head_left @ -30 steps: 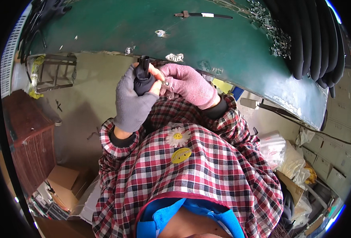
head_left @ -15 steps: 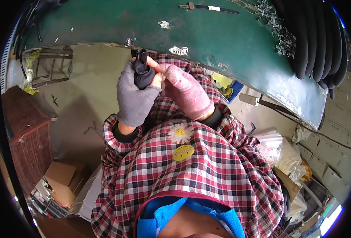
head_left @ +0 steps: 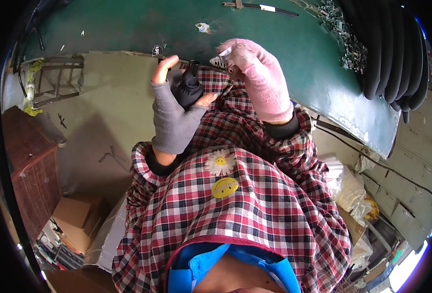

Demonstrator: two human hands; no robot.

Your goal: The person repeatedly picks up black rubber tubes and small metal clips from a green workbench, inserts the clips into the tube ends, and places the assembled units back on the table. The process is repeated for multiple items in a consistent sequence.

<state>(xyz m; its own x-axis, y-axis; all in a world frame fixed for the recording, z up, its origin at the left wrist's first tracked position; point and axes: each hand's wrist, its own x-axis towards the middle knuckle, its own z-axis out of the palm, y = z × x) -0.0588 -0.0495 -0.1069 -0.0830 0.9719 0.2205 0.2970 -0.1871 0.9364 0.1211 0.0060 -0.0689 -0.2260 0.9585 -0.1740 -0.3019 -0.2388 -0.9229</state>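
In a grey fingerless glove, my left hand (head_left: 174, 115) holds a black item (head_left: 187, 92) with a bulging, cloth-like body and a hollow tube end pointing up. Its index finger and thumb stand away from the item; the other fingers are partly hidden behind it. My right hand (head_left: 262, 80), gloved in pink, is raised over the front edge of the green table (head_left: 284, 44). Its bent fingers pinch a small silvery piece (head_left: 226, 53), whose exact kind I cannot make out. The two hands are apart.
A dark strip with a white label (head_left: 261, 7) lies on the table, beside a heap of small metal parts (head_left: 350, 46). Long black padded tubes (head_left: 389, 49) are stacked at the right end. A wooden cabinet (head_left: 28, 156) and a cardboard box (head_left: 74, 215) stand at left.
My right hand has left the black item and moved up and right over the table edge, now with a small silvery piece. My left index finger and thumb have spread.
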